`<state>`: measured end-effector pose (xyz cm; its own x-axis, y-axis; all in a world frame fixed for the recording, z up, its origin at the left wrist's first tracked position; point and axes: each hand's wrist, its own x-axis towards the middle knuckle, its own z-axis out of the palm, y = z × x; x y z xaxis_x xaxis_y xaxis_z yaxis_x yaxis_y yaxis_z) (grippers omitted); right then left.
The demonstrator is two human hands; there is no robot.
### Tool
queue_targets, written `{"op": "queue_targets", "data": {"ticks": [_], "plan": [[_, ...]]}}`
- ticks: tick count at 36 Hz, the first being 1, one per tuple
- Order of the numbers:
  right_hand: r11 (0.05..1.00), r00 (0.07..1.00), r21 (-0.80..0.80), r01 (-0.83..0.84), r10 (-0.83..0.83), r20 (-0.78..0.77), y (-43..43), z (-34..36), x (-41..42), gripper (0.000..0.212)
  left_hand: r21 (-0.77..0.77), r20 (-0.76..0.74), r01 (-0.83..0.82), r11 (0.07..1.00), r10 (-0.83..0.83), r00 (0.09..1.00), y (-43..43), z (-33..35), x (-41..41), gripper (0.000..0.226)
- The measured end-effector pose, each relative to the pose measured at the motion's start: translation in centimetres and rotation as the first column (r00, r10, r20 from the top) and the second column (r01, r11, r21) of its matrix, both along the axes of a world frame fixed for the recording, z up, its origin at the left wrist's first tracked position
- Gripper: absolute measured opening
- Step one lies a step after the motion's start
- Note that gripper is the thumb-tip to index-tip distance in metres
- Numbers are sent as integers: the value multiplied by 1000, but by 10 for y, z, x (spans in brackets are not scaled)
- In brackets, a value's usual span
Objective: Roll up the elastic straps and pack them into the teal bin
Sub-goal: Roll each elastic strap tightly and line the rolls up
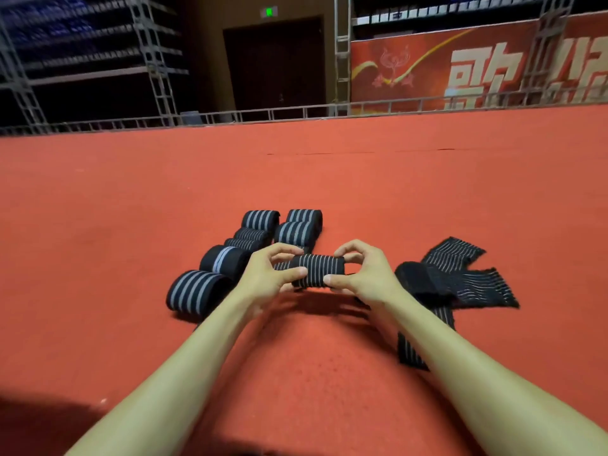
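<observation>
Your left hand (268,274) and right hand (363,274) pinch either end of a rolled strap (317,269) over the red carpet (329,185), with finished rolls (227,258) lying left of it and loose straps (460,281) to its right.

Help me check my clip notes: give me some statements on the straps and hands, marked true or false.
1. The left hand and right hand hold one striped roll between them. True.
2. The finished rolls lie to the right of the hands. False: they lie to the left and beyond.
3. Unrolled straps lie flat on the red carpet, right of the hands. True.
4. A teal bin stands beside the rolls. False: no bin is in view.
</observation>
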<state>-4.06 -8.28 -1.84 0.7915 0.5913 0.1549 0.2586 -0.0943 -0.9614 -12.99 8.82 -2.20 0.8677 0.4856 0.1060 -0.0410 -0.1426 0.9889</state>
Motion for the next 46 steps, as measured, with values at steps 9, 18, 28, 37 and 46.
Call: {"op": "queue_targets", "data": {"ticks": [9,18,28,37,46], "plan": [[983,981,-156,96,-67,183,47,-36,-26,40,107,-60,-154,982,161,985,30,-34,-35,32],[969,951,-191,155,-94,295,66,-42,-30,37,426,-37,-199,883,236,971,37,-42,-36,36],[970,957,-172,170,-121,265,69,-41,-25,25,582,-31,-181,793,243,969,35,-44,-34,27],[941,934,-301,155,-40,356,77,-50,-14,28,578,-106,-194,792,309,945,31,-42,-26,33],[956,930,-269,117,-11,368,59,-34,-19,28,723,-152,-124,680,332,931,24,-28,-30,32]]}}
